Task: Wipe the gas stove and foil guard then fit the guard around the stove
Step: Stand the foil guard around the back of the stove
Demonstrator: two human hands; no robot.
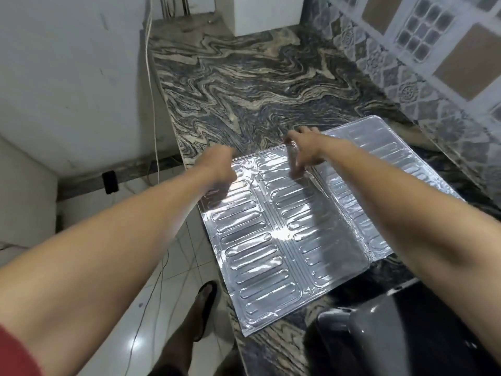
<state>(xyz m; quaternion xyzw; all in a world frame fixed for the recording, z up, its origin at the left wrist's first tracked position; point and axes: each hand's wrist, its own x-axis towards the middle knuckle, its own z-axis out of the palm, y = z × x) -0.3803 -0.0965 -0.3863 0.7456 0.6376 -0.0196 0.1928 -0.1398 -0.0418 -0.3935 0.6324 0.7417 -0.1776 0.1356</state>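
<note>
The foil guard [284, 234] lay flat on the marbled countertop [244, 85], embossed side up. Its near-left corner overhung the counter edge. A crease ran lengthwise through the guard, and one panel overlapped the next along the right-hand side.

Left hand [219, 164]: positioned over the far-left corner of the guard. The fingers were curled downward and hidden behind the back of the hand. Whether they gripped the foil could not be determined.

Right hand [303, 150]: positioned at the far edge of the guard, just beside the fold between panels. The fingers [298, 169] were spread wide and pointed down at the foil. The thumb sat at the far edge. Motion blur obscured the fingertips, so contact with the foil appeared likely but was not certain. No firm grip on the foil was visible.

The bare countertop extended beyond both sets of fingers. A white box [268, 14] stood at its far end, well apart from the hands. A patterned tile wall [406, 63] ran to the right of the right-hand fingers. A white cable [153, 104] hung down the plain wall to the left of the left-hand fingers.

A dark glossy body [379, 335] sat nearest the person, beneath the right forearm and just beside the guard's near edge. Its identity could not be determined.
</note>
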